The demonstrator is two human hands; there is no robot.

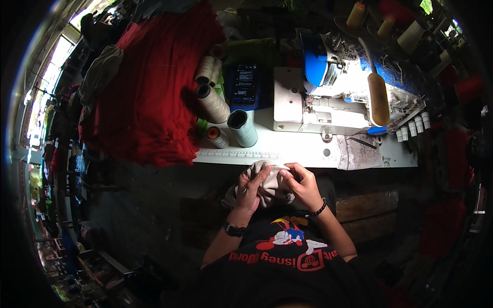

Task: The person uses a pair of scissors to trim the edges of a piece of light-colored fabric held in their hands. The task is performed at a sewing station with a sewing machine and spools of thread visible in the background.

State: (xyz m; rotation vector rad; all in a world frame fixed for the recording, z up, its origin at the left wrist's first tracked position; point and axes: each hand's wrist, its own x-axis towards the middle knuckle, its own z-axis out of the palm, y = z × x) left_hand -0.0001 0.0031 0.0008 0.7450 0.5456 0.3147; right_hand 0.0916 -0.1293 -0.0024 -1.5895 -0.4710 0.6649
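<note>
Dim workshop, bright light on a white table [303, 151]. Sewing machine [318, 113] sits on the R side of the tabletop, blue cover [314, 59] at its top L. Big red fabric pile [149, 87] at far L; thread cones [213, 105] between it and a phone [245, 84], screen lit. Ruler strip [231, 154] along the near edge; gray cloth scrap [358, 154] lies flat, R of it.

Off-white cloth [272, 191] is bunched btwn both hands, in front of the near table edge, over the person's lap. L hand [250, 189] grasps its L side, thumb on top, other fingers mostly hidden. R hand [303, 186] pinches its upper R edge btwn thumb & index; remaining fingers curled, partly hidden. Bulk of cloth sits btwn the grips & hangs below them, some spilling out L past the L hand. Hands near each other, apart. Watch [235, 230] on L wrist, bead bracelet [319, 208] on R.
</note>
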